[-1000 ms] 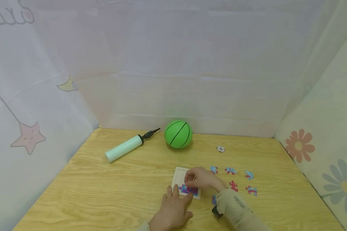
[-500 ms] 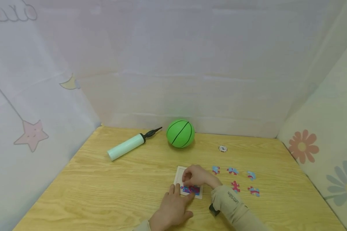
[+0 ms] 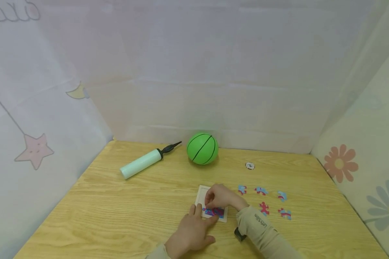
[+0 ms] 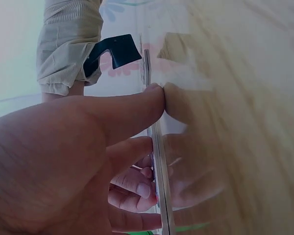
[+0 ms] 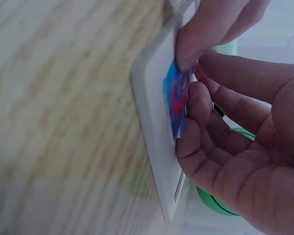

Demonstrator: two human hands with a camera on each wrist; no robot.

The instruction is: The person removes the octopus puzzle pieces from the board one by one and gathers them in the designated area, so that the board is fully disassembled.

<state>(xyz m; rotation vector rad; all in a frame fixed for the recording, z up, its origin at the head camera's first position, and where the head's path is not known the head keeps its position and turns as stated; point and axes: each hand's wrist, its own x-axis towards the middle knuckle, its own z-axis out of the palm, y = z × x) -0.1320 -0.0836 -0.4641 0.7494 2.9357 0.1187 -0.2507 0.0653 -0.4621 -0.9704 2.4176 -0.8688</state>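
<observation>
A small white puzzle tray (image 3: pixel 201 194) lies on the table, with joined blue, purple and red puzzle pieces (image 3: pixel 215 212) along its near end. My left hand (image 3: pixel 194 230) rests at the tray's near left corner with its fingers spread, and one finger presses on the pieces, as the right wrist view shows. Over the tray, my right hand (image 3: pixel 222 197) has its thumb and fingers curled together at the edge of the joined pieces (image 5: pixel 179 98), pinching a puzzle piece mostly hidden by the fingertips. Several loose puzzle pieces (image 3: pixel 264 208) lie to the right.
Behind the tray sits a green ball (image 3: pixel 202 149) with black lines. A pale green hand pump (image 3: pixel 141 164) with a black nozzle lies at the back left. A round black-and-white chip (image 3: pixel 250 166) is at the back right. Printed cloth walls (image 3: pixel 181 72) surround the table.
My right hand has shifted slightly left and down over the tray. A loose piece beside its wrist is now hidden by the sleeve. My left hand stays on the tray.
</observation>
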